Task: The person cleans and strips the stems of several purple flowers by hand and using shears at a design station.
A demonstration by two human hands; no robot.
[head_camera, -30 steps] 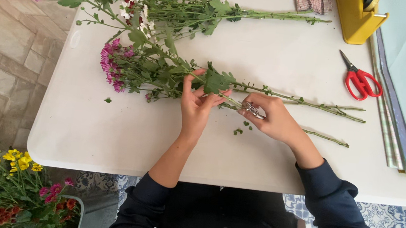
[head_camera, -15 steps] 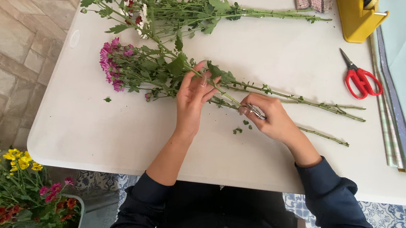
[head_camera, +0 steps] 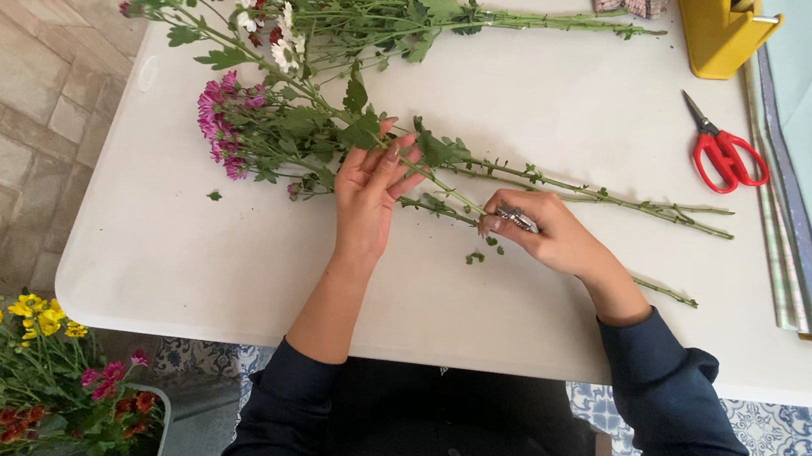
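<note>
Stem (head_camera: 571,187) lies flat on the white bench (head_camera: 221,269), long axis roughly left–right with a slight downward tilt toward the right; its purple blooms (head_camera: 221,123) are at the left end, the bare cut end points right. Left hand (head_camera: 369,194) rests on the leafy middle of the stem, fingers spread and extended, palm down, pressing the foliage rather than closing round it. Right hand (head_camera: 536,234) sits just to the right of the left, on the lower side of the stem, curled shut around a small metal tool (head_camera: 518,218) whose tip meets the stem near a leaf node. So the stem runs across both hands: blooms lie to the left of the left hand, the stripped length to the right of the right hand. Right hand is the nearer to the bare section. Stem is thin, green, with small side shoots along the right part and dense leaves near the blooms. Leaf scraps (head_camera: 478,256) lie on the bench just below the right hand. A second bunch (head_camera: 348,11) lies farther up; red scissors (head_camera: 725,156) well apart to the right.
</note>
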